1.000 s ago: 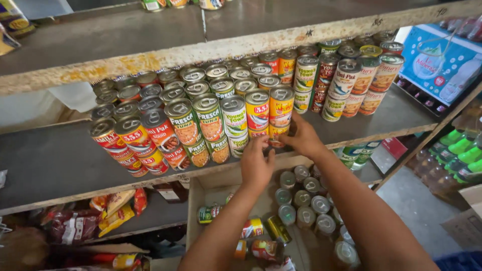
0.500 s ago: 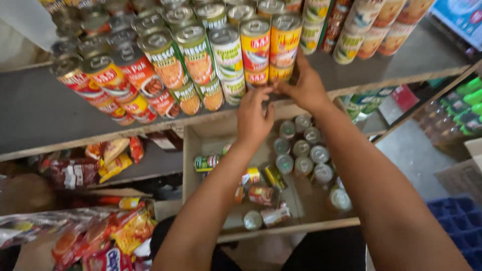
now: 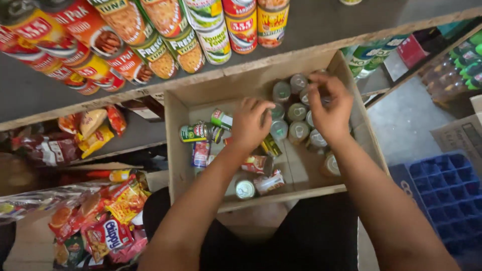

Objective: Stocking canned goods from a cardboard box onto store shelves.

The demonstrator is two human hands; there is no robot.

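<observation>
Hands have dropped from the shelved cans into the cardboard box: left hand and right hand, fingers curled together, over upright cans at one o'clock.

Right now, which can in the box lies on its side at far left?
The green-labelled can by the cardboard box's left wall, left of the left hand; the silver-topped cans stand upright.

Cans stand inside the cardboard box, below the shelf.
</observation>
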